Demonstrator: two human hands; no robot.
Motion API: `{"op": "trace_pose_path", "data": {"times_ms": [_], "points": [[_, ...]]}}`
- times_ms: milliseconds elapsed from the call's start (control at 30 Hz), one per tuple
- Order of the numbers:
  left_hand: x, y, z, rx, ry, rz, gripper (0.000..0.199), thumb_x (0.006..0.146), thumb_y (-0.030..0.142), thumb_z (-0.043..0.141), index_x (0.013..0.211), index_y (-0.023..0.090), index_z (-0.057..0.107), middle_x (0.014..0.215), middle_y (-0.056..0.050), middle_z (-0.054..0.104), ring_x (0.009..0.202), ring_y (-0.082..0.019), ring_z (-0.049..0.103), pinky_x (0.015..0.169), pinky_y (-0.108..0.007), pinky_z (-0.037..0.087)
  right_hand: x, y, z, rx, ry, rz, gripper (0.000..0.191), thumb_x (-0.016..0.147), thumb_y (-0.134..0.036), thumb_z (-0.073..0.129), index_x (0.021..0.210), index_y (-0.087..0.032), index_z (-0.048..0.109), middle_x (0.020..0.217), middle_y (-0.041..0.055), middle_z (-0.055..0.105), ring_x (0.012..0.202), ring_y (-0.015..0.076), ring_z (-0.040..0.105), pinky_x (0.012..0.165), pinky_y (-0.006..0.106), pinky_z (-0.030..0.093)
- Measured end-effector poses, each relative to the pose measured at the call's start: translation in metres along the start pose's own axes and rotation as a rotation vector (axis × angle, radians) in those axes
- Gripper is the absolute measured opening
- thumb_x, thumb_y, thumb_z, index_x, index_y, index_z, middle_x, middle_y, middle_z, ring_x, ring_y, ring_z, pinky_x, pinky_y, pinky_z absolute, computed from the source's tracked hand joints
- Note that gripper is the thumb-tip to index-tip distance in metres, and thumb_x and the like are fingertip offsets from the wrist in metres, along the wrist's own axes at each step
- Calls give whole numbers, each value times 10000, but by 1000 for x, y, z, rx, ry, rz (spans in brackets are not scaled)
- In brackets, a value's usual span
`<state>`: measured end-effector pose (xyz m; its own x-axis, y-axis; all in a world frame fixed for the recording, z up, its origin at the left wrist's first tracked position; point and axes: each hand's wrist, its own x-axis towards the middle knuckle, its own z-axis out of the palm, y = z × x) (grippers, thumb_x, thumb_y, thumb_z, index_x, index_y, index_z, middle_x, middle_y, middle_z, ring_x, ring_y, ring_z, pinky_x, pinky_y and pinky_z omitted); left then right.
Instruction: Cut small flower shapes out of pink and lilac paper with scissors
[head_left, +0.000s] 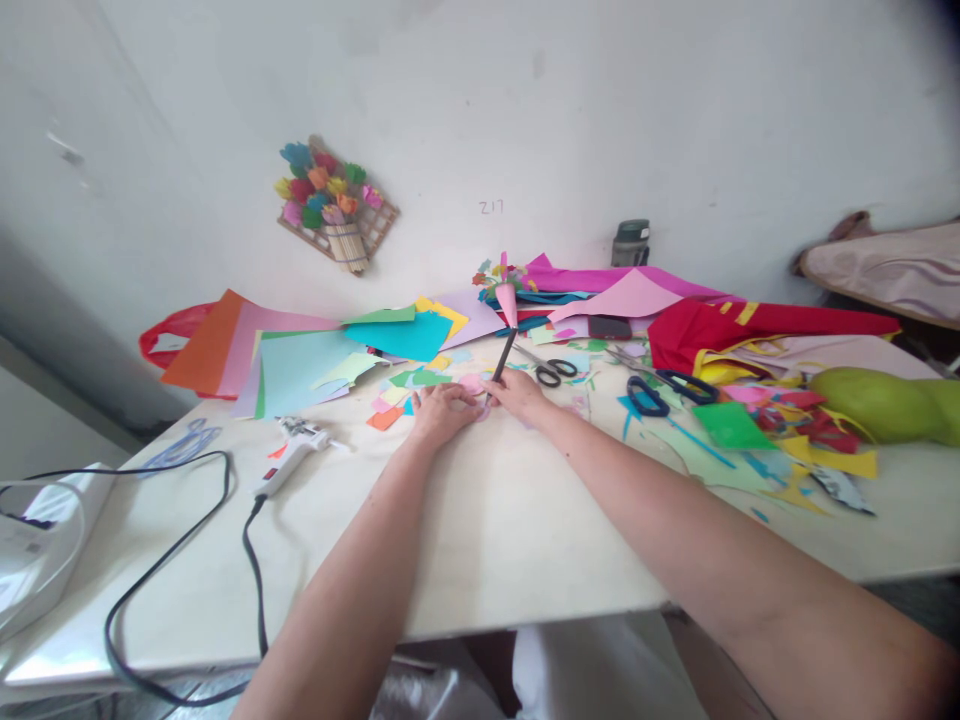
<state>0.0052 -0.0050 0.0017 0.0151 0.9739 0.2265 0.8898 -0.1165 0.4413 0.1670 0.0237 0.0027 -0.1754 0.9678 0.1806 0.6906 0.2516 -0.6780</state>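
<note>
At the middle of the table my right hand (517, 393) is closed round a dark pen-like stick (505, 355), tilted with its lower end at a small pink-purple paper piece (484, 411). My left hand (444, 410) lies flat beside it, fingers spread, with its fingertips at the edge of that piece. Coloured paper scraps (385, 418) lie around the left hand. Black-handled scissors (556, 373) rest just beyond the right hand. Behind them a pink paper cone with small paper flowers (507, 300) stands near the wall.
A glue gun (292, 458) with its black cable lies left of my left arm, near a white power strip (56, 550). Paper sheets (300, 370) line the back left. Blue-handled scissors (667, 390), red fabric (697, 335) and a green bag (862, 403) lie right.
</note>
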Motion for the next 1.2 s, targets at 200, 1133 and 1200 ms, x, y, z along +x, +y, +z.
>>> {"op": "trace_pose_path", "data": {"times_ms": [200,1133,1200], "points": [[0,1,0,25,-2,8,221,730,490,715,893,346,752,1293,27,643,1332,-325,416,1160,-536,170,2,4,3,140,66,12,291,943,-398,528,994,-160,687,780,53,746,727,162,680,620,227,447],[2,7,-12,81,-172,-279,1043,636,699,705,1499,235,349,1643,-108,153,1477,-427,-131,1158,-642,1,6,4,7,183,-17,-60,199,905,-267,595,958,-129,728,891,98,771,864,199,725,764,262,518],[3,6,-12,82,-178,-281,1051,628,714,699,1499,239,350,1643,-106,156,1479,-422,-132,1161,-640,2,7,5,7,163,-17,-61,204,906,-278,597,956,-131,729,895,99,771,885,202,721,771,263,517]]}}
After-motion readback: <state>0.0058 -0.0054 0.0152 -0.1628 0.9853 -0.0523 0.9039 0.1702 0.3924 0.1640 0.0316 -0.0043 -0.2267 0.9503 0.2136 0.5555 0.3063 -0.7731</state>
